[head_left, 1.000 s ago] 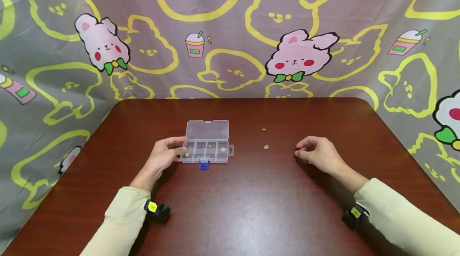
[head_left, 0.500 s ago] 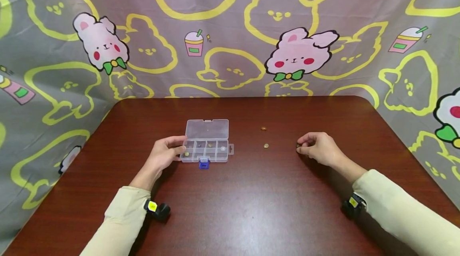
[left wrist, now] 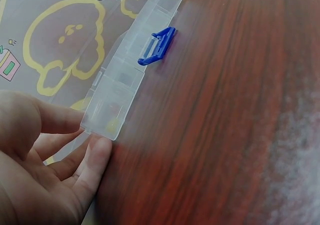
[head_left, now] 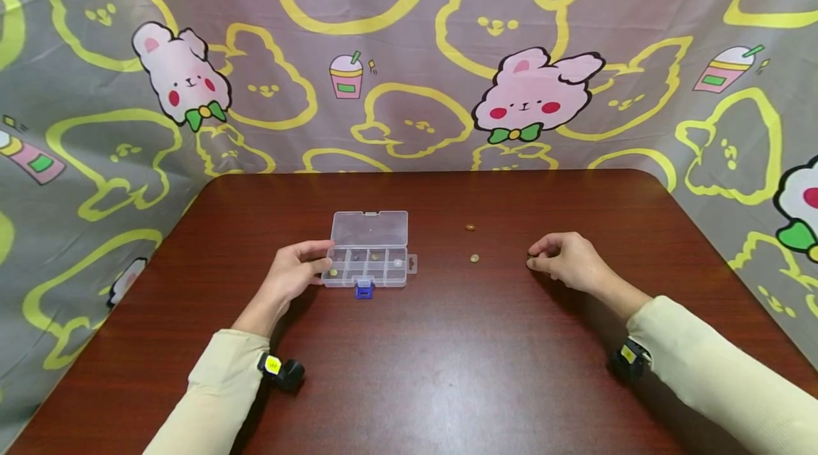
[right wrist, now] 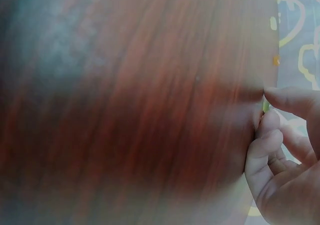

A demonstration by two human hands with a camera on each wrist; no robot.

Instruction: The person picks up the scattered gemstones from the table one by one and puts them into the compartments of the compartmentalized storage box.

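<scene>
A clear plastic compartment box (head_left: 396,279) stands on the table with its lid (head_left: 369,229) flipped back. My left hand (head_left: 294,272) grips the box's left end, the thumb on the near side and fingers behind. Several small stones lie in its compartments, among them a yellow one (left wrist: 113,125). A blue clasp (head_left: 363,291) hangs at the box's front. Off to the right, my right hand (head_left: 565,262) has thumb and fingertips around a small greenish stone (right wrist: 266,105), close at the tabletop. The fingers hide most of that stone.
Between the box and my right hand lie a pale stone (head_left: 474,258) and, farther back, an amber stone (head_left: 470,227) on the brown table (head_left: 409,370). A patterned curtain (head_left: 409,57) hangs behind the table and along both sides.
My right hand has shifted slightly away from me, and its fingertips have closed around the small stone. My left hand keeps its grip on the box.
</scene>
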